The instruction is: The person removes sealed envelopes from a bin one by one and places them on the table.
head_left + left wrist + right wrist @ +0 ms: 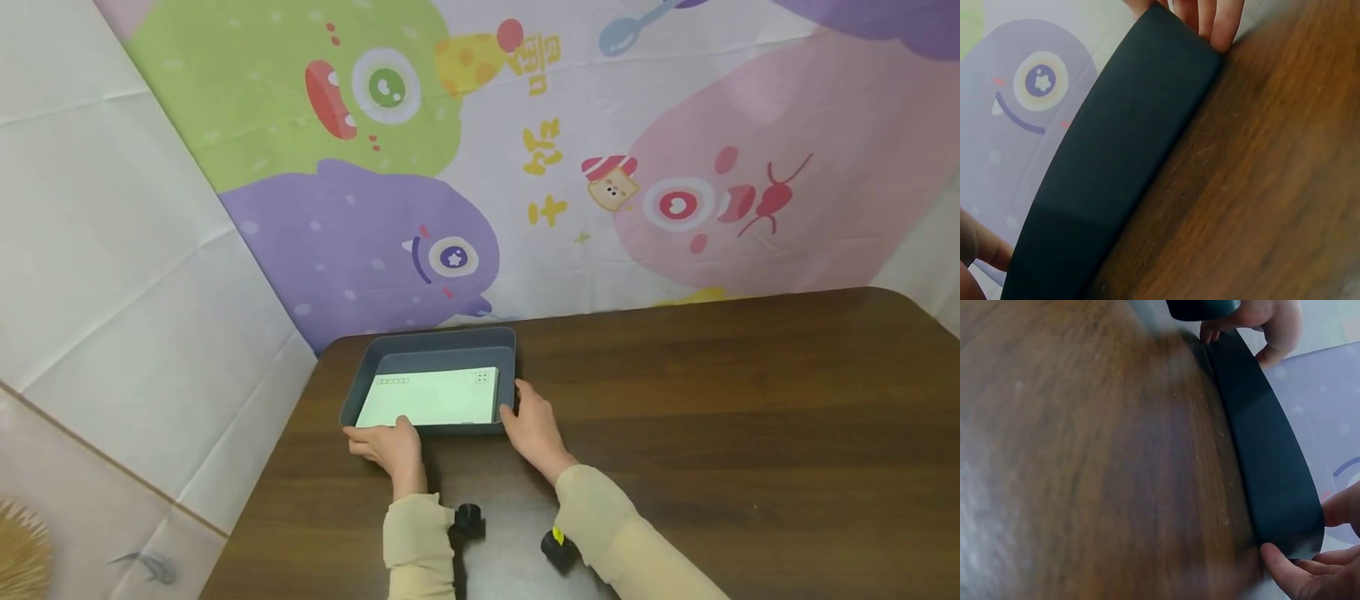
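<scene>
A dark grey rectangular tray (442, 340) sits on the table. Inside it lies what looks like a stack of white envelopes (435, 398), printed with a row of small boxes and a stamp square. My left hand (393, 450) grips the tray's front left corner, thumb over the rim. At the front right corner my right hand (536, 429) holds on, thumb at the rim and fingers along the side. The left wrist view shows the tray's front wall (1116, 137) close up, while the right wrist view has the right hand's fingers (1288, 572) touching the corner.
The brown wooden table (720, 433) stretches far to the right. Behind it hangs a cloth with cartoon monsters (360, 250). White panels (150, 208) stand to the left. A black wrist camera (468, 521) hangs by the left sleeve, another (558, 550) by the right.
</scene>
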The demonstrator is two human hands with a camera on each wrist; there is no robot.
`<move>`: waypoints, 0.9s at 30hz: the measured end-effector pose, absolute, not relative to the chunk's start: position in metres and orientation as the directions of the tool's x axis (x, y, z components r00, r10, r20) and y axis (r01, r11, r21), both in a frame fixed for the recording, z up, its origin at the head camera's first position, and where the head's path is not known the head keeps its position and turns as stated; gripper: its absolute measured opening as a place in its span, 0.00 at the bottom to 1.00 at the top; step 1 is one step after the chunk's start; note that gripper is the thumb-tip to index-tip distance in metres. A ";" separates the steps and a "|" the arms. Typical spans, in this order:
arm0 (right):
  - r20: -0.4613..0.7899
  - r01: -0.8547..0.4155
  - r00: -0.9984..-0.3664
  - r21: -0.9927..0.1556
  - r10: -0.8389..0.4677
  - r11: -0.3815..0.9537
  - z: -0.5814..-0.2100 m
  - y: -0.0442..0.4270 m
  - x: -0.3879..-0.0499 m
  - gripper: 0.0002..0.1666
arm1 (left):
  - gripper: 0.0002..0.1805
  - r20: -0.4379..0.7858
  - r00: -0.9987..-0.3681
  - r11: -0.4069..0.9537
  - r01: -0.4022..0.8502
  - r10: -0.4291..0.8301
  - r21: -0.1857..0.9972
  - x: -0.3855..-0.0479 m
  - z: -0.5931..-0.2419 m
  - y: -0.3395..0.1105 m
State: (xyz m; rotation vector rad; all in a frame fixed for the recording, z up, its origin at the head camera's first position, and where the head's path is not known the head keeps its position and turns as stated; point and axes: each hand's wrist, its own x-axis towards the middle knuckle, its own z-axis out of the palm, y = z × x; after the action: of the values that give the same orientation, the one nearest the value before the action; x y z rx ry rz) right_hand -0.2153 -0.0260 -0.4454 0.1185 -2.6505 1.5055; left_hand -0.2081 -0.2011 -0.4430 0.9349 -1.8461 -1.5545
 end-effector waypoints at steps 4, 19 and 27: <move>0.109 -0.105 -0.994 -0.858 -0.023 0.504 -0.445 -0.025 -0.215 0.28 | 0.48 -0.032 -0.615 0.082 -0.157 -0.788 0.984 -0.207 -0.442 -0.202; 0.060 -0.063 -0.998 -0.860 -0.022 0.507 -0.444 -0.018 -0.208 0.29 | 0.48 -0.052 -0.615 0.070 -0.172 -0.787 0.983 -0.206 -0.443 -0.207; 0.062 -0.072 -0.997 -0.845 -0.036 0.530 -0.442 -0.016 -0.202 0.29 | 0.45 -0.053 -0.674 0.137 -0.225 -0.737 0.965 -0.200 -0.438 -0.221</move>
State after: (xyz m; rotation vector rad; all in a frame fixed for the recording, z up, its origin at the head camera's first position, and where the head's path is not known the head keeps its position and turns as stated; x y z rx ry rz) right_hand -0.2023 -0.0163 -0.4424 0.0958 -2.7153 1.5023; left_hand -0.2004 -0.2205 -0.4384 0.9213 -1.9822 -1.5591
